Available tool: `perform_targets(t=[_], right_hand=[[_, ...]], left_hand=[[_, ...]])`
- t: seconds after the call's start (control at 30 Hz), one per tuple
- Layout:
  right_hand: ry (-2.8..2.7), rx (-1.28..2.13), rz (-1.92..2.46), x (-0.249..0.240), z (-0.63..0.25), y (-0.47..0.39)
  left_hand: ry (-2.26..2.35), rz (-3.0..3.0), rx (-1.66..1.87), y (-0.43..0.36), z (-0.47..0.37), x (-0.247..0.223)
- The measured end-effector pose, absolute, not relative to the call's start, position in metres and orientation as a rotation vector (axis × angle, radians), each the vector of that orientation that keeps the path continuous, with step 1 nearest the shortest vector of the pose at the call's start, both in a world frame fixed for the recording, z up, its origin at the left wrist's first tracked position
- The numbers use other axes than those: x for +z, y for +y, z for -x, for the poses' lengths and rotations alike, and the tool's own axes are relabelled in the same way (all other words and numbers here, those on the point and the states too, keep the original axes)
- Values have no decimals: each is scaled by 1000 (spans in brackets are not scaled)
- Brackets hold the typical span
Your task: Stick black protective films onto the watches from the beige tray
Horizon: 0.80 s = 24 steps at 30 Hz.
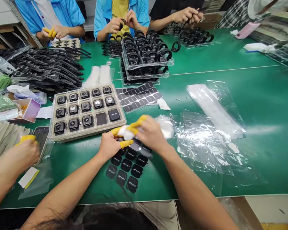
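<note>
Green bench [261, 134], head view: your L hand [110, 144] is clamped on a white pc [127, 132], above the black label sheet [126, 165]; your R hand [151, 133] meets it, blurred, can't tell if closed. Watch tray [96, 128] fwd-L, clear film [199, 140] to R.

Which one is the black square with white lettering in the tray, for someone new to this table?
On the green table, left of centre, lies a beige plastic tray of black watch bodies. The black square sits in its near right corner pocket. It alone there shows white lettering, while the watch bodies show round centres.
</note>
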State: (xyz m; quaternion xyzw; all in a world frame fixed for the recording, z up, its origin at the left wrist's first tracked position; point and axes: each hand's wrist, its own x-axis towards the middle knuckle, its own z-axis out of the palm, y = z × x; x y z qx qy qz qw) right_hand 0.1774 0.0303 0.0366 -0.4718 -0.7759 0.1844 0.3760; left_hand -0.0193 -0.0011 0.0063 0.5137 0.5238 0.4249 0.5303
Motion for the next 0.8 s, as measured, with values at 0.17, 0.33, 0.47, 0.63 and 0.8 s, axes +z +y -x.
perform_targets(t=[0.17,0.33,0.47,0.63,0.8], right_hand=[[-1896,579,1247,33,-171,26],[-1892,356,1591,31,-183,36],[-1774,707,1651,35,-221,31],[-1492,1302,1424,27,-221,-5],[-1189,1338,1442,16,-212,-8]], left_hand=[[1237,-1178,1010,0,16,7],[1274,-1157,1100,-2,16,6],[1353,-1171,1216,-6,15,3],[1336,-1239,1261,-7,16,5],[1279,-1388,1155,-6,19,10]])
